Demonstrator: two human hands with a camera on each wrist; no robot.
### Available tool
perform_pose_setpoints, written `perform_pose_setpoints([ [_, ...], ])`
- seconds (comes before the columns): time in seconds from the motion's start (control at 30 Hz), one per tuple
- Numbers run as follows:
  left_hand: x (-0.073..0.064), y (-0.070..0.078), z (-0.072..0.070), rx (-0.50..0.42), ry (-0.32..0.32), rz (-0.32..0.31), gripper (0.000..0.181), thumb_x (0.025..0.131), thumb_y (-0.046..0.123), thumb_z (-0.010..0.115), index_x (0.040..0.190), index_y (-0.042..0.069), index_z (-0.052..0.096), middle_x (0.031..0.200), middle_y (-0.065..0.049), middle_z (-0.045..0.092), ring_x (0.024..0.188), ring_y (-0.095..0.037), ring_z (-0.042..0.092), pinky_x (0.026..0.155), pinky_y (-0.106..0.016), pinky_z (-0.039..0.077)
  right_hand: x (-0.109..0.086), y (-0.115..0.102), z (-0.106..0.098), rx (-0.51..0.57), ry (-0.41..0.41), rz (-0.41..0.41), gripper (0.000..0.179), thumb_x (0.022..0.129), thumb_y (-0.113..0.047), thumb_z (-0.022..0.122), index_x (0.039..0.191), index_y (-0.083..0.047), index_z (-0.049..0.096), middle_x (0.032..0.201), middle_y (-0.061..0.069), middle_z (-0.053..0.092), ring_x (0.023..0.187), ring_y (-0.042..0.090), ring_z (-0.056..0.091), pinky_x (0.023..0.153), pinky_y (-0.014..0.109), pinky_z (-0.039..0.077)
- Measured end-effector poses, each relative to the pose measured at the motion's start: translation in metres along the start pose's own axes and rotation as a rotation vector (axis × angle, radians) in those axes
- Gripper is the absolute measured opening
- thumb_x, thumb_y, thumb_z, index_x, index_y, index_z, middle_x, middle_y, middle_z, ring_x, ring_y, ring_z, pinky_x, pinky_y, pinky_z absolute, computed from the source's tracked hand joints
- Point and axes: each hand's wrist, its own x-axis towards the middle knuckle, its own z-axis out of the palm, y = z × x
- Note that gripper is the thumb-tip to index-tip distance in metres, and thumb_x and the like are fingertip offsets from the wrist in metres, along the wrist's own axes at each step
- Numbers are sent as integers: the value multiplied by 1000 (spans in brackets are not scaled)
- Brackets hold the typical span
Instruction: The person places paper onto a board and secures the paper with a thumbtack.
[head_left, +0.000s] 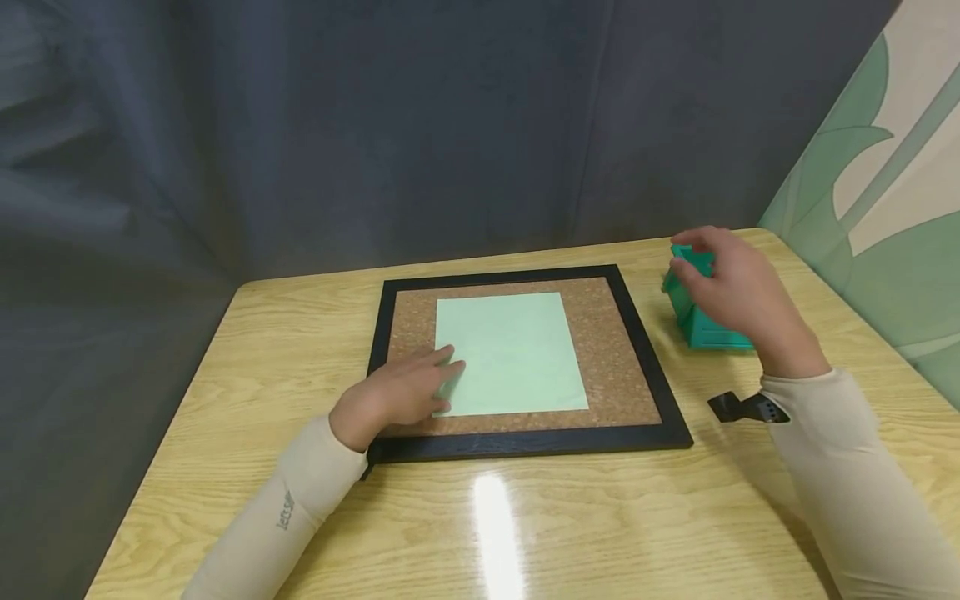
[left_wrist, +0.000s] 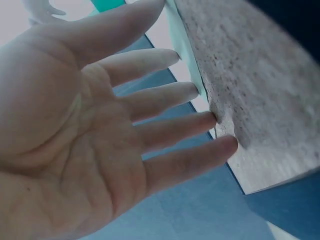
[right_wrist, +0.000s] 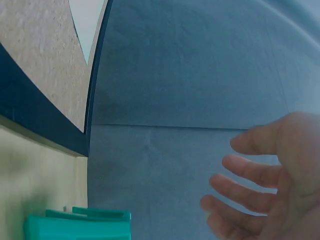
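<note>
A pale green sheet of paper point(head_left: 513, 350) lies on a cork board point(head_left: 618, 358) with a black frame. My left hand point(head_left: 408, 387) rests at the sheet's left edge, fingers spread and nearly straight. In the left wrist view, its fingertips point(left_wrist: 227, 145) touch the board and paper edge. Off to the right, my right hand point(head_left: 735, 287) hovers above a teal plastic box point(head_left: 712, 337), partly covering it in the head view. The right wrist view shows that hand's fingers point(right_wrist: 245, 195) loosely bent, with nothing visible between them, apart from the teal box.
The board lies on a light wooden table point(head_left: 292, 333). Behind the table hangs a dark cloth point(head_left: 450, 133), and a leaf-patterned wall covering point(head_left: 900, 208) borders the right side. A black strap end point(head_left: 742, 408) sticks out from the right sleeve.
</note>
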Motion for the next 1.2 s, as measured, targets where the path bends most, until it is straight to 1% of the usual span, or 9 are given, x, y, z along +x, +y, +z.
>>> perform_pose_setpoints([
  [0.2, 0, 1, 1, 3, -7, -20, 62, 98, 26, 64, 154, 20, 39, 165, -10, 24, 153, -35, 24, 121, -51, 29, 4, 11, 2, 9, -23, 53, 50, 105, -36, 42, 141, -2, 50, 141, 30, 50, 123, 51, 48, 95, 67, 39],
  [0.3, 1, -1, 1, 18, -7, -17, 63, 98, 28, 65, 154, 21, 39, 165, -8, 25, 153, -33, 24, 121, -51, 28, 6, 20, 5, -5, -16, 90, 49, 106, -32, 35, 141, -1, 49, 138, 32, 50, 110, 49, 54, 83, 60, 45],
  [0.37, 2, -2, 1, 25, -3, -11, 63, 97, 28, 65, 154, 22, 39, 165, -8, 25, 152, -33, 25, 121, -51, 28, 7, 25, 8, -31, 16, 111, 47, 106, -25, 32, 140, 1, 51, 121, 30, 57, 86, 43, 59, 66, 52, 46],
  [0.47, 2, -2, 2, 31, -2, -9, 63, 97, 29, 65, 154, 22, 39, 165, -9, 26, 153, -34, 25, 122, -51, 27, 8, 32, 13, -82, 36, 136, 48, 103, -17, 28, 139, 4, 52, 78, 19, 57, 53, 28, 46, 47, 38, 34],
  [0.57, 1, -2, 3, 30, -6, -12, 63, 97, 29, 65, 154, 22, 39, 165, -8, 25, 153, -34, 25, 122, -51, 27, 11, 39, 17, -125, -41, 145, 48, 103, -12, 30, 142, 8, 47, 56, 7, 41, 45, 20, 36, 45, 34, 31],
  [0.73, 1, -2, 3, 33, 4, -6, 62, 98, 29, 65, 154, 21, 40, 165, -9, 25, 152, -34, 26, 121, -51, 27, 17, 49, 22, -152, -211, 147, 49, 105, -10, 30, 151, 6, 34, 78, 19, 53, 56, 24, 39, 59, 37, 34],
  [0.93, 1, -2, 1, 46, 15, 1, 62, 98, 30, 65, 154, 21, 40, 165, -9, 26, 152, -35, 27, 120, -51, 29, 19, 59, 24, -153, -246, 200, 58, 100, -4, 29, 157, 2, 19, 127, 39, 49, 88, 41, 50, 76, 51, 39],
  [1.07, 1, -2, 0, 48, 13, 2, 62, 98, 30, 65, 154, 21, 40, 164, -10, 27, 152, -35, 26, 121, -51, 29, 20, 70, 28, -165, -276, 214, 63, 93, 1, 34, 155, 6, 21, 132, 39, 46, 98, 44, 46, 81, 54, 38],
  [1.2, 1, -2, 1, 41, 10, -4, 62, 98, 30, 65, 154, 21, 40, 164, -9, 27, 152, -35, 26, 121, -51, 27, 20, 80, 36, -166, -319, 217, 61, 93, -2, 38, 151, 9, 27, 118, 34, 50, 95, 44, 46, 80, 53, 38],
])
